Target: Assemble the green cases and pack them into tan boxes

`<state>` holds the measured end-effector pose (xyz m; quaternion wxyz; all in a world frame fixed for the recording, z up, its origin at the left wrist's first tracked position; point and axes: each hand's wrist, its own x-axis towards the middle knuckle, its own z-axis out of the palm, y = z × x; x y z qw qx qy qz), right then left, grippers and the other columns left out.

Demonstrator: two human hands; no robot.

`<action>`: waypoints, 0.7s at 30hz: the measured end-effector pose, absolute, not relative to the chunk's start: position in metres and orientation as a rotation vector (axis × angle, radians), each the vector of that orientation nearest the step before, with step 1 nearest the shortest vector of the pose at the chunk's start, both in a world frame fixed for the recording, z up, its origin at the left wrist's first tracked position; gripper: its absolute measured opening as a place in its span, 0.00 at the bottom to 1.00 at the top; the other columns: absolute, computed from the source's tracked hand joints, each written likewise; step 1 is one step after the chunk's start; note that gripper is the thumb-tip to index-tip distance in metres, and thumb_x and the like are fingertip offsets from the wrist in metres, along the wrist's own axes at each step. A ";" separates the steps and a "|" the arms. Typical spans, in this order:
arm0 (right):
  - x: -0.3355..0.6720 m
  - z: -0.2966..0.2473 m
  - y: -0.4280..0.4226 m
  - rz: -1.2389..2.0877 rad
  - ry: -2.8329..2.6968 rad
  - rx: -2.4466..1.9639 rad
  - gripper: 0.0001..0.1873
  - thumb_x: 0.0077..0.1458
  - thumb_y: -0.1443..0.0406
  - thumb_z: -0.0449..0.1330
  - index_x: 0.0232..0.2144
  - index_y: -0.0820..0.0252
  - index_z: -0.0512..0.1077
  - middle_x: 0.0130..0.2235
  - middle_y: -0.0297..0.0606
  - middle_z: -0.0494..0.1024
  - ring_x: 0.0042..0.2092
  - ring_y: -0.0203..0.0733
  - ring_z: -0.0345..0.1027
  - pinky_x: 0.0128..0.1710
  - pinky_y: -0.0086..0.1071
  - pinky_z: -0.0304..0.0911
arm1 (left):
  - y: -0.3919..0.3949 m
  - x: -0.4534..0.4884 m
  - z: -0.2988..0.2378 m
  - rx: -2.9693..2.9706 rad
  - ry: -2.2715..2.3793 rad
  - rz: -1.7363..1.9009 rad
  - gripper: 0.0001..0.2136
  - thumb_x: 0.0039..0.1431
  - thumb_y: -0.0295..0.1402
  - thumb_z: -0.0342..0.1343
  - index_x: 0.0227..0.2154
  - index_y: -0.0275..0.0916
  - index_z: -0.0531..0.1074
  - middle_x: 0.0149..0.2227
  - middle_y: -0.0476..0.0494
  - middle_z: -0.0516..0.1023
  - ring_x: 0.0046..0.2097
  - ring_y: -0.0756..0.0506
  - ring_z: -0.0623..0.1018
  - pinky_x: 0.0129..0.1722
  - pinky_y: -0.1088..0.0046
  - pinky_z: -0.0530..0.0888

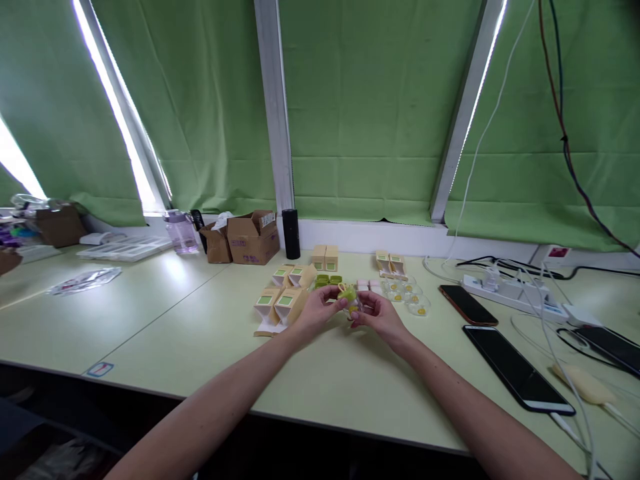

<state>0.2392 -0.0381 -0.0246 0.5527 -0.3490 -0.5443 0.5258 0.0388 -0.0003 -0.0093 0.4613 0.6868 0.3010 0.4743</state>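
Over the middle of the table, both of my hands are closed on a small green-topped piece (346, 292) with a yellow loop and a clear lower part. My left hand (324, 307) pinches its green top from the left. From the right, the fingers of my right hand (376, 312) grip the lower part, which they partly hide. Behind my hands lie small green pieces (327, 279) and pale pink-white blocks (369, 285). Clear cups with yellow spots (419, 305) stand to their right. Folded tan card boxes with green windows (280, 303) are left of my left hand.
More tan boxes (325, 257) stand farther back, beside a black cylinder (291, 234) and open cardboard cartons (253, 239). Phones (519, 369), a white power strip (515, 293) and loose cables lie at right. Another person's hand (9, 259) shows at far left.
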 end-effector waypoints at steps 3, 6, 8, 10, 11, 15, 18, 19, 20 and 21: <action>0.241 -0.023 -0.040 1.229 -1.307 -0.818 0.32 0.39 0.54 0.82 0.45 0.57 0.80 0.46 0.42 0.84 0.38 0.48 0.81 0.39 0.44 0.81 | 0.001 0.039 -0.011 1.651 0.722 1.152 0.28 0.51 0.55 0.74 0.45 0.37 0.81 0.45 0.38 0.84 0.47 0.40 0.83 0.49 0.65 0.78; 0.241 -0.024 -0.039 1.232 -1.298 -0.835 0.32 0.39 0.52 0.82 0.44 0.57 0.80 0.47 0.42 0.83 0.39 0.49 0.82 0.43 0.47 0.81 | 0.001 0.038 -0.013 1.609 0.693 1.133 0.28 0.50 0.53 0.75 0.45 0.36 0.80 0.46 0.38 0.83 0.48 0.40 0.83 0.49 0.64 0.78; 0.241 -0.025 -0.038 1.231 -1.299 -0.848 0.32 0.39 0.52 0.82 0.44 0.57 0.80 0.46 0.41 0.83 0.40 0.49 0.82 0.43 0.47 0.81 | 0.001 0.037 -0.014 1.593 0.678 1.130 0.28 0.50 0.53 0.76 0.45 0.36 0.79 0.46 0.38 0.83 0.48 0.40 0.82 0.50 0.64 0.78; 0.241 -0.027 -0.037 1.198 -1.329 -0.862 0.31 0.40 0.52 0.81 0.45 0.57 0.79 0.45 0.42 0.83 0.42 0.50 0.80 0.40 0.44 0.81 | 0.001 0.037 -0.014 1.590 0.672 1.127 0.28 0.50 0.52 0.76 0.45 0.36 0.79 0.46 0.38 0.83 0.49 0.39 0.82 0.51 0.64 0.78; 0.242 -0.028 -0.037 1.169 -1.353 -0.866 0.31 0.41 0.51 0.80 0.45 0.58 0.79 0.44 0.42 0.83 0.43 0.50 0.79 0.39 0.43 0.81 | 0.000 0.037 -0.013 1.591 0.672 1.126 0.28 0.50 0.51 0.76 0.45 0.36 0.79 0.46 0.38 0.83 0.49 0.39 0.83 0.51 0.64 0.78; 0.242 -0.031 -0.036 1.066 -1.417 -0.868 0.31 0.44 0.53 0.79 0.47 0.58 0.79 0.45 0.44 0.83 0.48 0.51 0.77 0.42 0.41 0.79 | -0.002 0.037 -0.011 1.616 0.681 1.113 0.27 0.51 0.50 0.76 0.47 0.35 0.80 0.48 0.35 0.84 0.50 0.38 0.83 0.51 0.63 0.79; 0.241 -0.031 -0.038 1.056 -1.435 -0.865 0.33 0.46 0.54 0.78 0.52 0.55 0.76 0.50 0.44 0.82 0.51 0.51 0.77 0.48 0.44 0.78 | -0.003 0.038 -0.010 1.657 0.707 1.111 0.28 0.52 0.50 0.76 0.48 0.35 0.81 0.49 0.34 0.84 0.50 0.38 0.84 0.51 0.61 0.80; 0.241 -0.031 -0.039 1.049 -1.441 -0.865 0.33 0.47 0.54 0.78 0.53 0.54 0.76 0.51 0.44 0.82 0.52 0.51 0.77 0.50 0.45 0.78 | -0.004 0.038 -0.010 1.671 0.714 1.113 0.28 0.52 0.50 0.76 0.49 0.35 0.81 0.50 0.34 0.84 0.50 0.37 0.84 0.51 0.60 0.80; 0.240 -0.030 -0.040 1.039 -1.445 -0.867 0.32 0.48 0.54 0.77 0.54 0.53 0.75 0.52 0.44 0.81 0.52 0.50 0.77 0.50 0.45 0.78 | -0.004 0.038 -0.010 1.682 0.716 1.114 0.29 0.52 0.50 0.76 0.49 0.35 0.81 0.50 0.33 0.85 0.50 0.37 0.84 0.51 0.60 0.80; 0.240 -0.029 -0.041 1.027 -1.448 -0.867 0.32 0.49 0.54 0.77 0.54 0.52 0.74 0.52 0.44 0.81 0.51 0.50 0.78 0.50 0.45 0.78 | -0.003 0.038 -0.010 1.690 0.718 1.117 0.29 0.52 0.51 0.75 0.50 0.35 0.81 0.50 0.33 0.85 0.51 0.36 0.84 0.52 0.59 0.80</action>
